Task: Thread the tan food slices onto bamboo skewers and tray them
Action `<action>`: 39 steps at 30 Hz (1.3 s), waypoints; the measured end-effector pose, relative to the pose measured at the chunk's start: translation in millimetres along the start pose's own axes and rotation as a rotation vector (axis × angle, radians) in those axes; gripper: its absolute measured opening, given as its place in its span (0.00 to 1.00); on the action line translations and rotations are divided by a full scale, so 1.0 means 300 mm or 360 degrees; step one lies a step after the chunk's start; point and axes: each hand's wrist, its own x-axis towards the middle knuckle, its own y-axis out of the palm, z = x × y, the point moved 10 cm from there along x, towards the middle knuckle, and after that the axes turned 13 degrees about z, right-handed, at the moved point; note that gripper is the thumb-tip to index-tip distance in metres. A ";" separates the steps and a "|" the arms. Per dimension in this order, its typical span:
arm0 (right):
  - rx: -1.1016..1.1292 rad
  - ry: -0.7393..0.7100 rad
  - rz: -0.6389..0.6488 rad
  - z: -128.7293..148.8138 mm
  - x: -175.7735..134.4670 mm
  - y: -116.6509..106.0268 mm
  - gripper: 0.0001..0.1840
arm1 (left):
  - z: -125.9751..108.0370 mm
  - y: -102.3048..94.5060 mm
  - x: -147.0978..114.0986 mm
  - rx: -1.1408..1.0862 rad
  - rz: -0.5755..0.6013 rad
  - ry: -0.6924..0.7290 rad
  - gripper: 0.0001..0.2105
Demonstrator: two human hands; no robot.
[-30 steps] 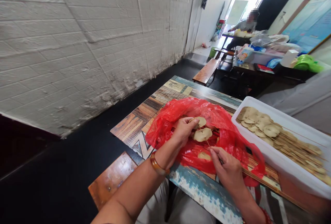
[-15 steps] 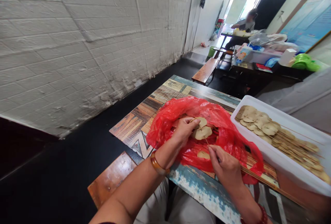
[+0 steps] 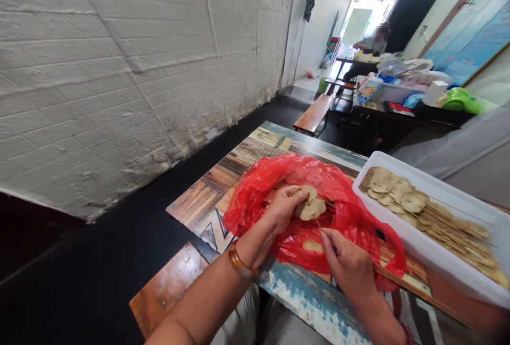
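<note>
My left hand [image 3: 283, 208] is closed on thin, round beige slices [image 3: 311, 210], its thumb across the upper one. Between the thumb and fingers of my right hand [image 3: 347, 257] is a thin wooden skewer [image 3: 317, 224], whose upper end meets the lower slice. Whether it passes through both slices I cannot tell. Both hands are over an opened red plastic bag [image 3: 258, 180] that lies crumpled on the table. Another loose slice [image 3: 313, 245] rests in the bag, beside my right fingertips. More bare skewers [image 3: 414, 285] lie under and right of my right hand.
A white plastic tray [image 3: 422, 246] on the right holds many skewered slices [image 3: 414, 201]. The patterned table [image 3: 207, 188] has a wooden stool [image 3: 171, 281] at its left. Farther off are a bench [image 3: 314, 114], a cluttered table and a seated person [image 3: 374, 44]. A white wall [image 3: 159, 68] runs along the left.
The view has tilted slightly, so the scene sits a little lower. Both hands keep nearly the same hold on the slices and skewer.
</note>
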 end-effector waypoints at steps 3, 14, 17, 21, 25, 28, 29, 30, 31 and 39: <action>-0.0094 -0.0050 -0.0027 0.011 -0.005 0.002 0.17 | 0.005 -0.008 -0.002 0.0014 -0.0030 -0.0013 0.18; -0.0037 -0.0062 -0.0042 0.008 0.004 0.003 0.18 | -0.007 -0.010 -0.011 0.0014 -0.0100 0.0005 0.16; 0.0120 0.0014 -0.0029 -0.020 0.008 0.008 0.18 | -0.009 0.027 -0.009 -0.0131 0.0058 -0.0013 0.19; 0.0120 0.0003 -0.0003 -0.022 0.003 0.017 0.18 | -0.011 0.026 -0.005 -0.0119 0.0080 0.0022 0.19; -0.0061 -0.0057 0.0006 -0.002 -0.008 0.019 0.17 | 0.007 0.008 0.002 -0.0078 0.0034 0.0027 0.19; -0.0182 -0.0038 0.0033 -0.002 -0.013 0.022 0.17 | 0.021 0.006 0.007 -0.0042 0.0037 0.0010 0.20; -0.0210 -0.0025 0.0042 -0.003 -0.014 0.023 0.17 | 0.024 0.004 0.008 -0.0034 0.0033 0.0005 0.20; -0.0228 -0.0016 0.0050 -0.004 -0.014 0.023 0.17 | 0.027 0.002 0.009 -0.0027 0.0026 0.0001 0.20; -0.0238 -0.0012 0.0057 -0.004 -0.014 0.023 0.18 | 0.030 0.000 0.010 -0.0024 0.0022 -0.0003 0.20; -0.0318 -0.0006 0.0069 0.005 -0.009 0.023 0.16 | 0.043 0.003 0.014 -0.0009 0.0053 -0.0013 0.20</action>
